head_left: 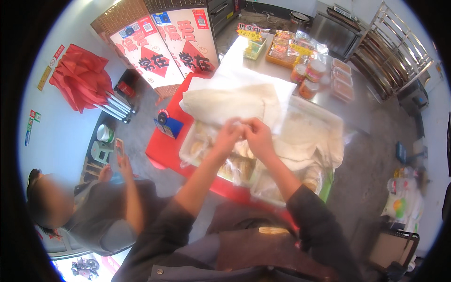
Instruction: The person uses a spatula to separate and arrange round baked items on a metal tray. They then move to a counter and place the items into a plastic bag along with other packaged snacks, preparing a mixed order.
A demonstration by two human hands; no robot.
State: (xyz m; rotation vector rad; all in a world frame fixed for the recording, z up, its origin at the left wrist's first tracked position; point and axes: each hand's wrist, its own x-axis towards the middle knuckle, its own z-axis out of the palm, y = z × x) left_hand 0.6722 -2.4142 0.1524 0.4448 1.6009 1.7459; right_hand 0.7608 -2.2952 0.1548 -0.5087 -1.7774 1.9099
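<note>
Both hands meet over the front of a food-laden table. My left hand point(228, 137) and my right hand point(258, 137) have their fingertips pinched close together. Between and just below them shows thin, clear plastic, seemingly a plastic bag point(243, 149); motion blur softens its edges. Under my left forearm lies a plastic-lined tray point(186, 150) of pale, bread-like pieces. Beyond the hands, a thick cream cloth point(230, 103) covers something on the table. Another cream cloth point(300, 136) drapes over a tray to the right of my right hand, with stacked flat bread point(311, 177) showing at its near edge.
At the left a person point(110, 211) holds a phone point(120, 148). A blue sign stand point(169, 128) stands on the red tablecloth point(159, 143). Jars point(308, 88), plastic boxes point(342, 80) and an orange tray point(277, 56) of packets occupy the far right. A metal rack point(390, 51) stands beyond.
</note>
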